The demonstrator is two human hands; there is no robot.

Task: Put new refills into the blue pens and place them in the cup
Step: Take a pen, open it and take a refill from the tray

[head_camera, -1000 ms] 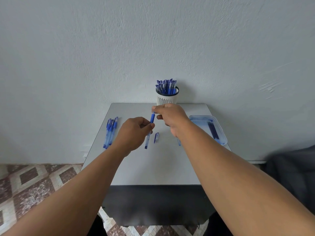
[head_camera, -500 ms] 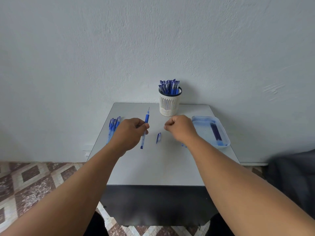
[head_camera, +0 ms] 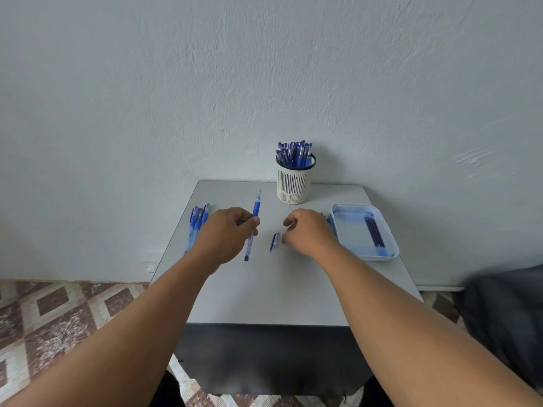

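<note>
On the grey square table (head_camera: 276, 292), near its middle, the small blue pen cap (head_camera: 274, 241) lies flat just to the left of the right hand (head_camera: 308, 232), its long axis running roughly away from the person with a slight lean to the right. The right hand is plainly the nearer one; its curled fingers (head_camera: 289, 227) sit just beside the cap, and I cannot tell whether they touch it or pinch anything small underneath. The left hand (head_camera: 224, 233) grips the uncapped blue-and-clear ballpoint pen (head_camera: 253, 227) around its middle, between thumb and curled fingers, tip pointing away toward the wall and the tail end angled back toward the person. The pen's axis lies close to parallel with the cap, and the two are near each other but apart.

Judging from this, the pen is refilled and the next move is capping: the right hand needs only a short reach leftward to pick up the cap and bring it to the far tip.

Farther back stands the white slotted plastic cup (head_camera: 294, 183) with a dark rim, already crowded with blue pens. To the left lies a row of waiting blue pens (head_camera: 197, 223); to the right, the pale blue shallow tray (head_camera: 352, 230) holds a few dark blue refills (head_camera: 373, 232).
</note>
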